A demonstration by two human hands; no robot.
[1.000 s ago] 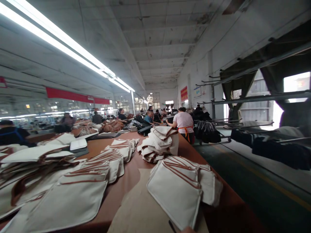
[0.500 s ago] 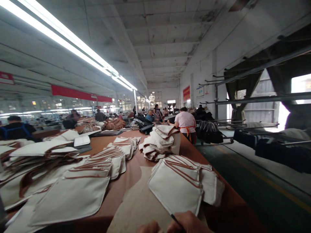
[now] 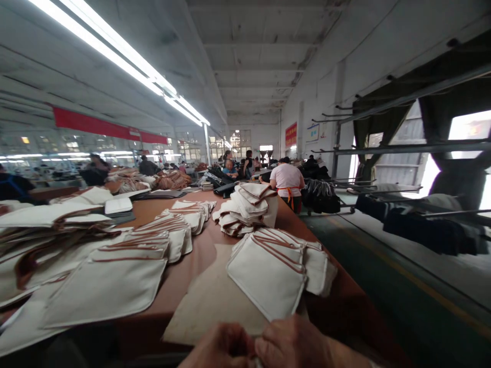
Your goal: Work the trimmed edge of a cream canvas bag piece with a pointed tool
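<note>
My left hand and my right hand are close together at the bottom of the view, fingers closed and nearly touching. Something small and pale shows between them, too hidden to name. Just beyond them lies a beige sheet on the brown-covered table. A fanned stack of white pieces with brown edging rests partly on the sheet, its near corner just past my right hand.
Behind the fan is a taller white pile. Rows of white pieces cover the left side. Past the table, a person in a pink top leans forward. Racks with dark cloth stand right, across the green floor.
Both hands have come further up into view and closer together. The dark thin tool seen at my right hand no longer shows. The whole scene has shifted slightly up and left.
</note>
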